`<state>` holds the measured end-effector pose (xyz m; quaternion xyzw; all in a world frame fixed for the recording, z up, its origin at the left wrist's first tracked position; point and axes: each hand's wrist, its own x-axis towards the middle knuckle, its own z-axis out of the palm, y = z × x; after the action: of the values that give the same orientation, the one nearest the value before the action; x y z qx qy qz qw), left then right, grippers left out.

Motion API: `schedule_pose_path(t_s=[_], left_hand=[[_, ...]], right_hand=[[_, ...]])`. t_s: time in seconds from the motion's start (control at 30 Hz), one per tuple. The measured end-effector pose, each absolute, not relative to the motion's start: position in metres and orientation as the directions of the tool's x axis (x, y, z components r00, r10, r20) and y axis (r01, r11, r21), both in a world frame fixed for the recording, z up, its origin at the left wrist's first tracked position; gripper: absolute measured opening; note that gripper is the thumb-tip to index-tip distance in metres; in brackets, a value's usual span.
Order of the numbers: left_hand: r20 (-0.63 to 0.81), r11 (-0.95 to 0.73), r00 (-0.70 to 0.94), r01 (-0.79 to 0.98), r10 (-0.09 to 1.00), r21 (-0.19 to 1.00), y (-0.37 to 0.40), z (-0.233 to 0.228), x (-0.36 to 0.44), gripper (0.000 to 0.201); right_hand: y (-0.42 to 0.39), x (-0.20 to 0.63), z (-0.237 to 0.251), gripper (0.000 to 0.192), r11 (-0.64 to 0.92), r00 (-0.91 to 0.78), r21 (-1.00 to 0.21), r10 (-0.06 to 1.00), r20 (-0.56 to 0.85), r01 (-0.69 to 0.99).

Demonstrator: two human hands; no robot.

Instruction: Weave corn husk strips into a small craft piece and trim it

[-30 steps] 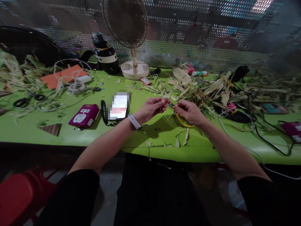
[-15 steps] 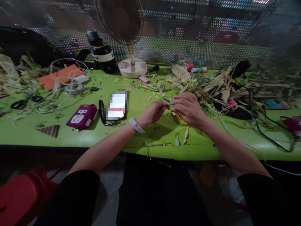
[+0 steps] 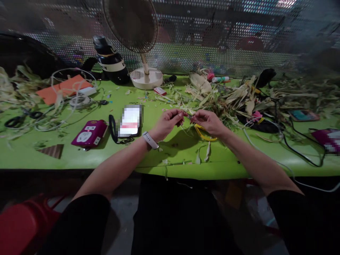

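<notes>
My left hand (image 3: pixel 170 123), with a pale watch band at the wrist, is closed in a pinch above the green table (image 3: pixel 164 152). Close by on its right, my right hand (image 3: pixel 208 122) pinches too, the fingertips of both nearly meeting. Between them is something small and dark reddish, too small to name. A thin pale green strand (image 3: pixel 186 131) hangs below the fingers. Just under my right hand shows a yellow loop-shaped thing (image 3: pixel 204 135), partly hidden by the hand. Dried leaf scraps (image 3: pixel 208 151) lie nearer the table's front edge.
Left of my hands are a phone (image 3: pixel 130 120), a purple box (image 3: pixel 89 134) and black-handled scissors (image 3: pixel 22 118). Behind stand a fan (image 3: pixel 146 78) and a dark bottle (image 3: pixel 113 65). A heap of dried leaves (image 3: pixel 225 94) and cables (image 3: pixel 289 141) spread to the right.
My right hand's fingers have drawn from a spread pose over the work into a pinch beside my left fingertips. More of the yellow loop now shows. The whole view has shifted slightly.
</notes>
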<state>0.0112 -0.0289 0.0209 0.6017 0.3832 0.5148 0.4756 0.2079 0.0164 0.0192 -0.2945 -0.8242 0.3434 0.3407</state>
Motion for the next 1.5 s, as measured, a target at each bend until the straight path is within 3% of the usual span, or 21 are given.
schedule_pose_path(t_s=[0.1,0.17,0.23,0.33,0.43,0.6,0.7,0.77,0.87,0.93,1.03,1.13,1.2,1.3,1.4,1.5], left_hand=[[0.095,-0.102,0.128,0.043,0.987,0.994,-0.022,0.015,0.012,0.013],[0.086,-0.103,0.124,0.135,0.989,0.986,-0.023,0.014,0.013,0.013],[0.134,-0.162,0.130,0.242,0.982,0.957,-0.026,0.014,0.014,0.015],[0.261,-0.290,0.126,0.402,0.957,0.868,-0.030,0.014,0.016,0.019],[0.353,-0.373,0.141,0.519,0.925,0.769,-0.030,0.014,0.016,0.025],[0.362,-0.442,0.274,0.705,0.891,0.555,-0.030,0.014,0.014,0.024],[0.301,-0.519,0.428,0.760,0.852,0.391,-0.039,0.014,0.019,0.020],[0.286,-0.599,0.527,0.704,0.800,0.380,-0.045,0.015,0.022,0.019],[0.307,-0.608,0.539,0.570,0.784,0.553,-0.048,0.018,0.023,0.016],[0.255,-0.467,0.452,0.457,0.855,0.757,-0.044,0.021,0.019,0.015],[0.099,-0.190,0.344,0.243,0.934,0.951,-0.034,0.021,0.013,0.014],[0.037,-0.108,0.305,0.219,0.952,0.970,-0.029,0.018,0.013,0.012],[0.094,-0.195,0.290,0.342,0.952,0.919,-0.030,0.015,0.015,0.015],[0.266,-0.430,0.355,0.543,0.896,0.722,-0.038,0.013,0.021,0.017],[0.314,-0.633,0.559,0.583,0.767,0.509,-0.046,0.014,0.024,0.018],[0.309,-0.788,0.741,0.466,0.596,0.403,-0.054,0.018,0.024,0.025]], right_hand=[[0.006,0.201,0.018,0.037,0.805,-0.633,-0.448,0.587,0.504,0.390],[-0.001,0.200,0.021,0.032,0.864,-0.694,-0.197,0.493,0.524,0.464],[-0.008,0.200,0.025,0.029,0.860,-0.735,-0.021,0.447,0.510,0.509],[-0.013,0.201,0.029,0.027,0.846,-0.759,0.116,0.396,0.517,0.521],[-0.013,0.204,0.030,0.023,0.837,-0.744,0.178,0.338,0.576,0.518],[-0.011,0.207,0.033,0.014,0.867,-0.702,0.120,0.303,0.645,0.484],[-0.011,0.208,0.041,0.014,0.898,-0.700,-0.065,0.383,0.603,0.436],[-0.011,0.211,0.049,0.016,0.907,-0.730,-0.200,0.418,0.541,0.371],[-0.010,0.218,0.062,0.019,0.895,-0.799,-0.360,0.412,0.439,0.264],[-0.009,0.223,0.068,0.020,0.891,-0.797,-0.365,0.419,0.435,0.269],[-0.013,0.224,0.067,0.017,0.914,-0.785,-0.184,0.406,0.468,0.362],[-0.020,0.218,0.056,0.009,0.924,-0.831,0.042,0.322,0.453,0.381],[-0.025,0.213,0.048,0.014,0.927,-0.861,0.129,0.265,0.434,0.351],[-0.024,0.210,0.046,0.020,0.941,-0.876,0.115,0.245,0.415,0.318],[-0.016,0.216,0.055,0.019,0.944,-0.850,-0.045,0.315,0.423,0.327],[-0.006,0.224,0.065,0.022,0.906,-0.831,-0.324,0.391,0.395,0.272]])
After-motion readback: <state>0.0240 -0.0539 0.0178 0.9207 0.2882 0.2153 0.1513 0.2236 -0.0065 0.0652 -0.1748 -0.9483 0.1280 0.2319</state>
